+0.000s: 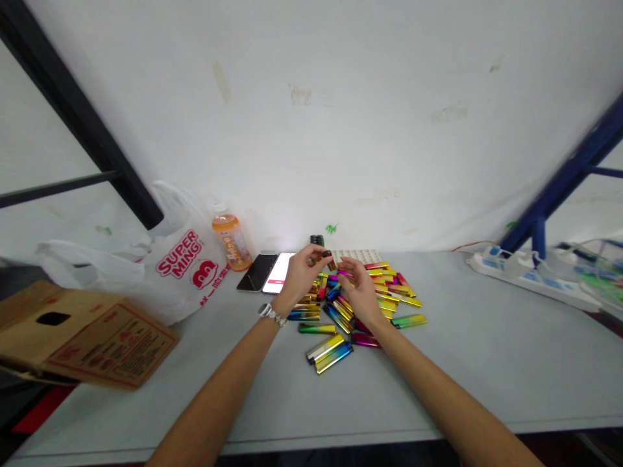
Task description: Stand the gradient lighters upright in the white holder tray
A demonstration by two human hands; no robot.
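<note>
My left hand [307, 264] is closed in a pinch around a lighter [331, 262] with a dark top, held upright above the pile. My right hand [359, 287] is close by on the right, thumb and fingers apart, with nothing visible between them. Below both hands lies a heap of shiny metallic lighters [384, 301] in yellow, blue, pink and green. Two lighters [333, 357] lie side by side nearer the front. Partly hidden behind my hands, a pale tray with rows of holes [360, 257] stands against the wall, with several dark-topped lighters [317, 240] upright at its left end.
Two phones [255, 275] lie left of the pile, one with a lit screen. Further left are an orange drink bottle [232, 240], a white plastic bag [146, 279] and a cardboard box [87, 337]. A white power strip [530, 279] lies at right near a blue metal post [559, 188].
</note>
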